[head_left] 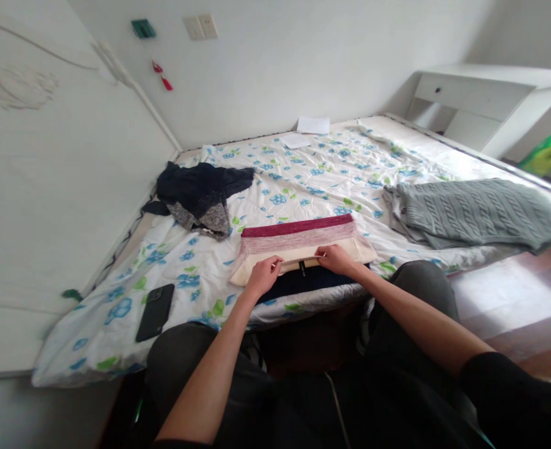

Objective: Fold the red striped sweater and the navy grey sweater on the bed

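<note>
Head view: striped knit top (298, 242) is laid at the near edge of the bed (275, 178), just beyond the knees, maroon band away from the body, pink in the middle, cream nearest. Probably placed there so it can be reached squarely from both sides. Under the near cream edge a navy section (282, 287) with a black label (302, 269) is exposed; whether it belongs to the same garment cannot be told. Near edge is pinched by the left hand (266, 274) to one side of the label and by the right hand (335, 257) to the other, likely so the edge is held straight and loaded evenly. Both hands are nearly closed, thumb against curled fingers, with only the thin edge gripped; nothing else is held. Well apart on the right, a grey cable-knit garment (481, 209) is laid flat, seemingly folded. On the far left, a dark garment (195, 190) is left loosely bunched, grey part toward the body. Nearer on the left, a phone (155, 312) is set camera side up by the left knee, presumably out of the work area. White papers (313, 125) are placed at the wall side, well apart from the hands.
</note>
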The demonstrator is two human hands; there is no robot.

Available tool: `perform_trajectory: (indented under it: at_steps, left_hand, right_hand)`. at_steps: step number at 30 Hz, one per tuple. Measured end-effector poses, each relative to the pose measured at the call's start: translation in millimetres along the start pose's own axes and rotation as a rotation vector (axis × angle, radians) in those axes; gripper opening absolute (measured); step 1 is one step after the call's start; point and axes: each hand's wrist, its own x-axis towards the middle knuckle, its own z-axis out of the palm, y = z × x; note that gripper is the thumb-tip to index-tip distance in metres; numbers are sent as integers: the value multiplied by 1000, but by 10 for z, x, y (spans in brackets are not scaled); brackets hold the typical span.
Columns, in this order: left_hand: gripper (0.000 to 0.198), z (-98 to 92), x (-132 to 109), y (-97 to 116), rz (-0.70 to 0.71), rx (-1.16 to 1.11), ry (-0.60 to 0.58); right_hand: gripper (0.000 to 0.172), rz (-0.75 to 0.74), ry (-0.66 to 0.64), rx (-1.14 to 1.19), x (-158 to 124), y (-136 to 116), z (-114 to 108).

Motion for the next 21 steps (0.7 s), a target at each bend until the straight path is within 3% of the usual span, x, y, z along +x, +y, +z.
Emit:
perform_trajectory:
  at_steps: [6,8,11,15,21]
  left_hand:
    - [33,-124,-4,80,31,-104,73]
    - [32,-168,-21,93,48,-130,63]
    - [26,-204,-60,92,93,-142,-59]
    - [19,-179,-98,93,151,-73,-145]
    - [20,-121,-64,106,151,-107,-73]
  right_hand:
    - [24,-54,133,189,-28,-30,-130]
    - [24,-94,117,216,-49,-15,-173]
    - [26,-177,-9,202,-88,26,-188]
    - [30,-245,-132,108,-166,26,-81]
    - [35,-259,-34,-49,-235,-203,240]
